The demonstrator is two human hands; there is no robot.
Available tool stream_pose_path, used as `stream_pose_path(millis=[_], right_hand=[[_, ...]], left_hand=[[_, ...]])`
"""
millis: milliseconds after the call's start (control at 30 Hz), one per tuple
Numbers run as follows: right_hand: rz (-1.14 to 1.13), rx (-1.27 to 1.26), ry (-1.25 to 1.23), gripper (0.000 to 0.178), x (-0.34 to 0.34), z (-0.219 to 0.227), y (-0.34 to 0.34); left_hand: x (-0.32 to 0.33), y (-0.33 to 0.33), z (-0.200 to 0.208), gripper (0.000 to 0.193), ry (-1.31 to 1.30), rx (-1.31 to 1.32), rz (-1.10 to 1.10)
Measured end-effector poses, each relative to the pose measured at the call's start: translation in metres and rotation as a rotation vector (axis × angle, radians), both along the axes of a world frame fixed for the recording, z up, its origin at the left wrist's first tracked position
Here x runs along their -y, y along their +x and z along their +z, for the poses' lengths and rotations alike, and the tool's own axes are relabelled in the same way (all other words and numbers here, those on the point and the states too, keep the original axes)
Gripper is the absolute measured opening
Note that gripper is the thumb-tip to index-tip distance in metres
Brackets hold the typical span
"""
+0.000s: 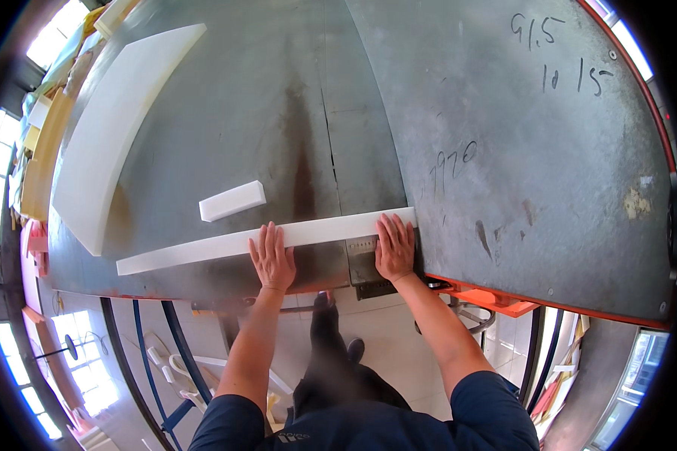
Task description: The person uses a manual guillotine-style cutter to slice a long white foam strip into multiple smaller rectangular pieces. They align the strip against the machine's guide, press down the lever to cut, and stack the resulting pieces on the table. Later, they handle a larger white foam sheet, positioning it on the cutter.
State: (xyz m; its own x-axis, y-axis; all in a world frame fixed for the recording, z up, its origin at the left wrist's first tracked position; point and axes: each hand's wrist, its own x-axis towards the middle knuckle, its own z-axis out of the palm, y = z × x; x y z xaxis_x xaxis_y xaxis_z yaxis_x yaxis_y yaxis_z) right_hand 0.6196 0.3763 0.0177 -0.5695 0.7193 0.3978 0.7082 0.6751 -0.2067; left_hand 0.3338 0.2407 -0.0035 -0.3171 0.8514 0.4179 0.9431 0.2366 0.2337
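Note:
A long white foam strip (180,254) lies along the near side of the grey metal table. My left hand (271,259) rests on its middle part, fingers stretched out and pointing away from me. Flat near the strip's right end lies my right hand (395,248), its fingers also extended. That end of the strip meets the edge of a raised metal plate (519,173) on the right. Just beyond the strip, left of centre, sits a short white foam block (232,201), apart from both hands.
A large white foam sheet (120,128) lies at the table's left. Yellowish foam pieces (47,165) stand past the left edge. A dark seam (329,135) runs along the tabletop. An orange tray (496,301) sits below the near right edge. Handwritten marks cover parts of the plate.

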Motion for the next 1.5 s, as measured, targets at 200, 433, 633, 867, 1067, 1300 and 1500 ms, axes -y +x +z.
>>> stream_pose_path(millis=[200, 433, 633, 867, 1067, 1300, 1500], right_hand=[[0.004, -0.009, 0.025, 0.053, 0.000, -0.004, 0.000], [0.001, -0.010, 0.043, 0.054, 0.001, -0.008, -0.001], [0.004, 0.011, 0.091, 0.054, 0.002, -0.009, -0.001], [-0.001, 0.022, 0.155, 0.055, 0.004, -0.016, -0.001], [0.006, 0.011, 0.203, 0.054, 0.006, -0.019, 0.000], [0.014, -0.010, 0.260, 0.055, 0.004, -0.024, -0.004], [0.002, 0.007, 0.256, 0.060, 0.003, -0.025, -0.002]], left_hand=[[0.003, 0.001, -0.002, 0.059, 0.024, 0.017, -0.006], [0.003, 0.002, -0.005, 0.060, 0.003, 0.015, 0.016], [0.003, -0.002, -0.012, 0.059, 0.034, -0.011, 0.026], [0.004, 0.000, -0.008, 0.062, 0.055, 0.017, 0.020], [0.006, 0.002, -0.011, 0.058, 0.067, 0.005, 0.036], [0.003, -0.002, -0.016, 0.052, 0.119, -0.044, 0.044], [0.002, -0.001, -0.019, 0.058, 0.154, -0.041, 0.043]])
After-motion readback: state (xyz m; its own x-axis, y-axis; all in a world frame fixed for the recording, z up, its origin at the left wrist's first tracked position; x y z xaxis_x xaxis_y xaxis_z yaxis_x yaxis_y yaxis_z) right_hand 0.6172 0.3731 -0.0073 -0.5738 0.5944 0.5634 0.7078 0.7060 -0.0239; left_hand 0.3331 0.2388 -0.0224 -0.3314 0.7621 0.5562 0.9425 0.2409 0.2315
